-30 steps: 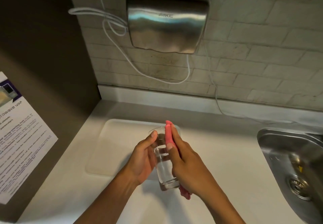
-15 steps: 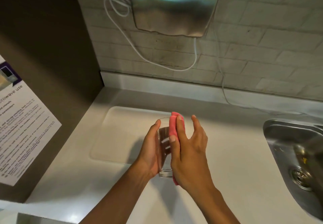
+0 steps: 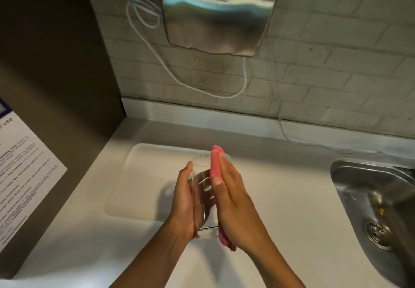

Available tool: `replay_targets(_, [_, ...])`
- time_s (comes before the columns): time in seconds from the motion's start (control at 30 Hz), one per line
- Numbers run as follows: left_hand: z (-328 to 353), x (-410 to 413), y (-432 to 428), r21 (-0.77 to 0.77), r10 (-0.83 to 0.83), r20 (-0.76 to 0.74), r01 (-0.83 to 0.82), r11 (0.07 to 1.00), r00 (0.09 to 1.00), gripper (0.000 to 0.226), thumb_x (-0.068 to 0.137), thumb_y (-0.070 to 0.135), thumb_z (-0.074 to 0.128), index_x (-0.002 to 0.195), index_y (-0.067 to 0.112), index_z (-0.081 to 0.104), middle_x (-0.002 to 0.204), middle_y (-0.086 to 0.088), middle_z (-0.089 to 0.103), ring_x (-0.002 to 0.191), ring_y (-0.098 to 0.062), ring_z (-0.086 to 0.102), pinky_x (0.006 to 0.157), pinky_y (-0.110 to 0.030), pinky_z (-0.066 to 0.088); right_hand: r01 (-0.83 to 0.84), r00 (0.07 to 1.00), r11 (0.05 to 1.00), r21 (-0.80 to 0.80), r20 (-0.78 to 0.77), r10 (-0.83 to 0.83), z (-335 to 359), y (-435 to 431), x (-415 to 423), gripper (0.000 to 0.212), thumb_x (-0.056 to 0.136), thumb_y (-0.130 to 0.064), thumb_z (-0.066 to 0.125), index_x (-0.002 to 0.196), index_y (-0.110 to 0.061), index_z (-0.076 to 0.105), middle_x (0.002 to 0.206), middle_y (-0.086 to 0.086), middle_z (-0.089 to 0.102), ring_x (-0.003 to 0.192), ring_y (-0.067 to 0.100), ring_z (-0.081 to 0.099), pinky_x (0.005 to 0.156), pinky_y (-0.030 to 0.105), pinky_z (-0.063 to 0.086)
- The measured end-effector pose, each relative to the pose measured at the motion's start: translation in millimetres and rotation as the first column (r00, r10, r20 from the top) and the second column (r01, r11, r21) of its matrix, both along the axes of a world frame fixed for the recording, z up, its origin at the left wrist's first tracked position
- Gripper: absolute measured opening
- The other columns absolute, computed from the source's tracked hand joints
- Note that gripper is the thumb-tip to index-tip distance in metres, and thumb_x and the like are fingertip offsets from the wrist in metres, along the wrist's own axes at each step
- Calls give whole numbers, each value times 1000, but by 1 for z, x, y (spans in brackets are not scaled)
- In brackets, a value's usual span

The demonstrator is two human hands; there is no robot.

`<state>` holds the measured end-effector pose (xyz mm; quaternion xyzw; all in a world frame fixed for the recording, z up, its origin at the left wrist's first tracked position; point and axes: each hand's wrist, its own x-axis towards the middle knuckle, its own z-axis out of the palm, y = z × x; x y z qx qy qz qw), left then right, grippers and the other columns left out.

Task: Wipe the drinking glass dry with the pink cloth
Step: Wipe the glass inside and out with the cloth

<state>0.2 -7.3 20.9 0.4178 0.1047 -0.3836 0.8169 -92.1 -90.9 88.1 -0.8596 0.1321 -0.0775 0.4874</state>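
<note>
Centre frame, left hand (image 3: pixel 183 200) fingers clamped around clear empty drinking glass (image 3: pixel 205 195), right hand (image 3: pixel 235 200) fingers together pressing folded pink cloth (image 3: pixel 216 164) against its side, above white worktop (image 3: pixel 280 197)

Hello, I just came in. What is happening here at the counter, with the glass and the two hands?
A person is drying a clear drinking glass above a white counter. The left hand grips the glass from its left side. The right hand presses a folded pink cloth flat against its right side, from rim to base. A steel sink sits at the right, and a metal hand dryer hangs on the brick wall behind.
</note>
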Motion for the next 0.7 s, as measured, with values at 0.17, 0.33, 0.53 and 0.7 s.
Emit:
replay_targets(0.17, [1,7,0,62,29,0,-29,998,1000,71,93,76,47,102,18,86,106,-20,84,90,-36,83,67,-45,67,-128,987,987,-95,-105,118,-15,10,-22,59,96,-61,14,150,-63,-10,157,-42,-24,149,-17,-7,124,17,7])
replay_targets(0.33, [4,1,0,97,-13,0,13,995,1000,75,84,76,59,114,12,83,118,-25,80,107,-41,79,86,-49,66,-116,989,975,-189,-109,96,-8,12,-13,53,101,-59,17,147,-72,-7,160,-36,-28,149,-9,5,118,13,22])
replay_targets(0.53, [10,11,1,152,-33,50,25,988,998,75,98,74,39,115,15,82,118,-17,82,105,-34,80,78,-43,66,-81,996,996,-38,-39,79,7,7,-6,58,107,-46,18,157,-50,-10,164,-37,-12,150,-16,-6,125,16,8])
replay_targets(0.7, [8,7,4,180,-32,7,30,983,999,79,91,79,48,119,10,75,99,-22,84,81,-36,83,66,-44,67,-216,964,950,-226,-203,170,3,16,-22,59,98,-56,14,151,-62,-11,161,-29,-34,158,7,6,124,28,28])
